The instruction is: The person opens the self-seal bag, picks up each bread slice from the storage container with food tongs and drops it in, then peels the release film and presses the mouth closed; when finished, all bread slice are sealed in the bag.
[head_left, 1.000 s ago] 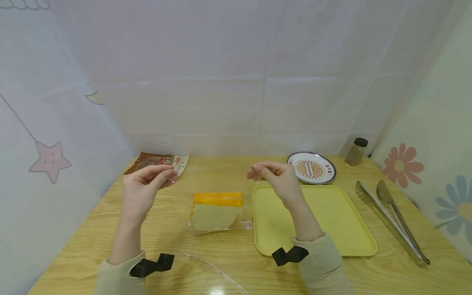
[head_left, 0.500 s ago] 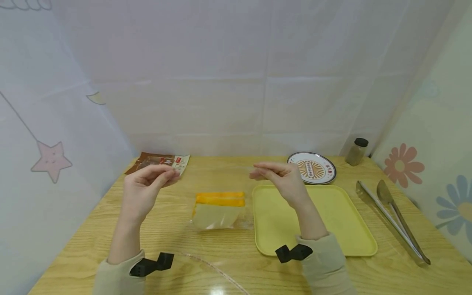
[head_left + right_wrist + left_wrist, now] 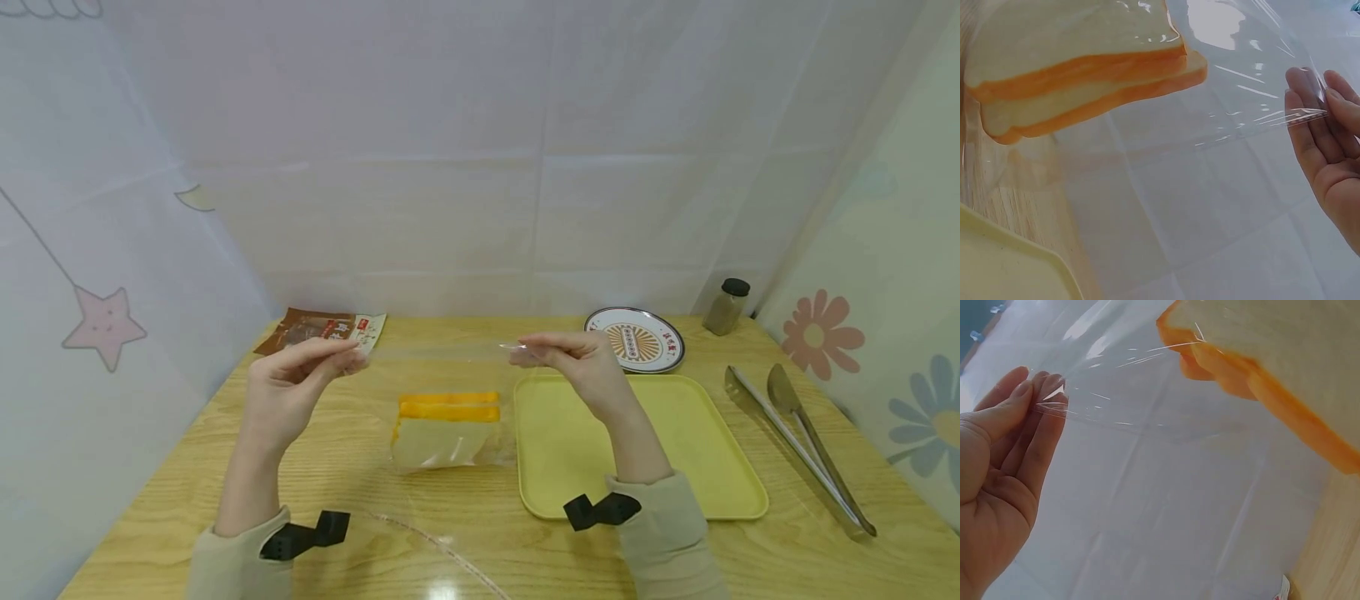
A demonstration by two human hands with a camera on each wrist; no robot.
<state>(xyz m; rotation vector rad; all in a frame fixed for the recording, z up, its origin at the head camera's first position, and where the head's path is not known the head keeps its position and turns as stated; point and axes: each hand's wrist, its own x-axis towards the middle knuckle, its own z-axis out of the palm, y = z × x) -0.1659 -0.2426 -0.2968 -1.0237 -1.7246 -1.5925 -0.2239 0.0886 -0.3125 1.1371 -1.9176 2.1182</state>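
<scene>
A clear plastic bag [image 3: 442,353] hangs stretched between my two hands, with two bread slices [image 3: 445,442] at its lower end. Orange-brown crusts edge the pale slices [image 3: 1079,65], one overlapping the other, in the right wrist view. My left hand [image 3: 288,390] pinches the bag's upper left corner between thumb and fingers. On the opposite upper corner, my right hand [image 3: 591,379] holds the film the same way. Creases run from each grip across the film [image 3: 1100,403]. Whether the bag's bottom touches the table cannot be told.
A yellow tray [image 3: 675,442] lies to the right on the wooden table [image 3: 330,475]. Behind it are a printed plate [image 3: 660,346] and a black-lidded jar [image 3: 723,310]. Metal tongs [image 3: 795,450] lie at far right. A brown food packet [image 3: 300,325] sits back left.
My right hand and the bag with the bread have shifted slightly right. The upper edge of the film now shows a bright glint by the right fingers. Both hands keep their hold.
</scene>
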